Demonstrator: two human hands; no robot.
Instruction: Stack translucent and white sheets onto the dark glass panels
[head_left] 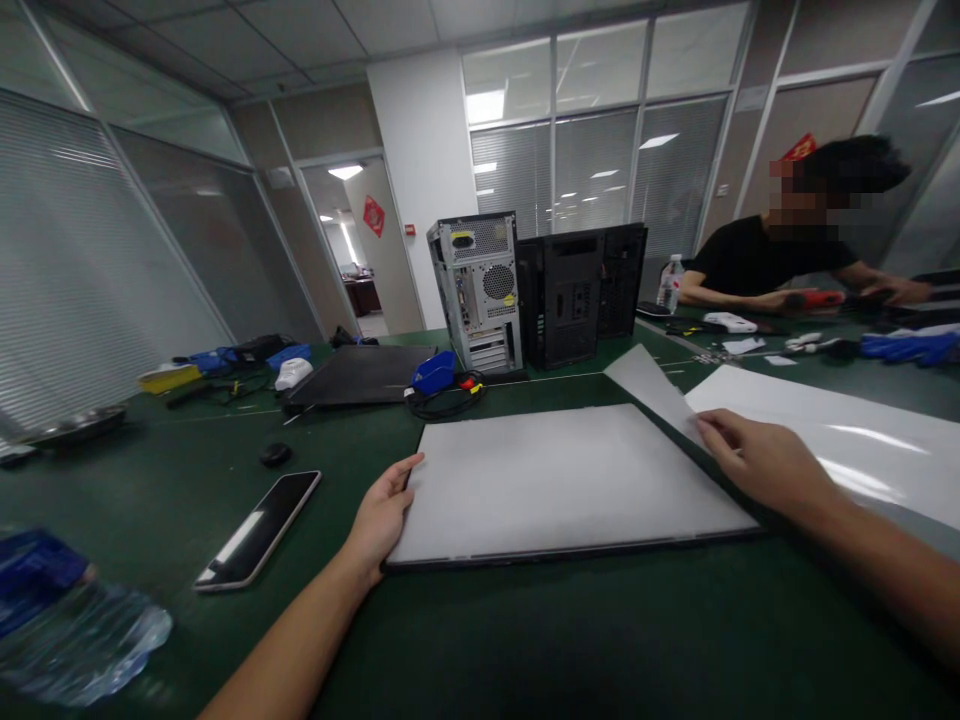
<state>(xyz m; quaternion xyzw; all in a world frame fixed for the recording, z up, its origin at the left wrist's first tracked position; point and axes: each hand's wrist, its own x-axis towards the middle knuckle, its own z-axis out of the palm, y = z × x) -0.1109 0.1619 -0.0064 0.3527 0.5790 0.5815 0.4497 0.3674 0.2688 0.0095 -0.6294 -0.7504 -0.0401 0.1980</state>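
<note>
Two bare hands work one flat white panel (559,480) on a green table (525,640) in a glass-walled office.

At far left, one plastic water bottle (71,625) with a blue label lies on its side at the table's near edge. One smartphone (259,530) lies face up beside it, screen dark, with one small black puck (275,454) just beyond. Farther back sit a yellow box (169,378), tangled cables and one dark flat panel (360,375).

The left hand (382,520) lies against the white panel's left edge, fingers curled loosely around it, thumb on top. The panel lies flat in a thin dark frame, squarely between the two hands.

Behind it, one blue tool (433,373) rests on a coil of black cable, and three computer cases stand upright: one silver case (478,290) showing its rear ports, and two black cases (577,290) beside it.

The right hand (757,462) sits at the panel's far right corner, fingertips pinching one thin white sheet (652,385) whose free corner lifts off the table. One larger glossy white sheet (832,440) lies just right of the panel.

At far right, another person (757,262) in a black shirt leans over the table, near one small water bottle (670,283) and blue gloves (907,345).
</note>
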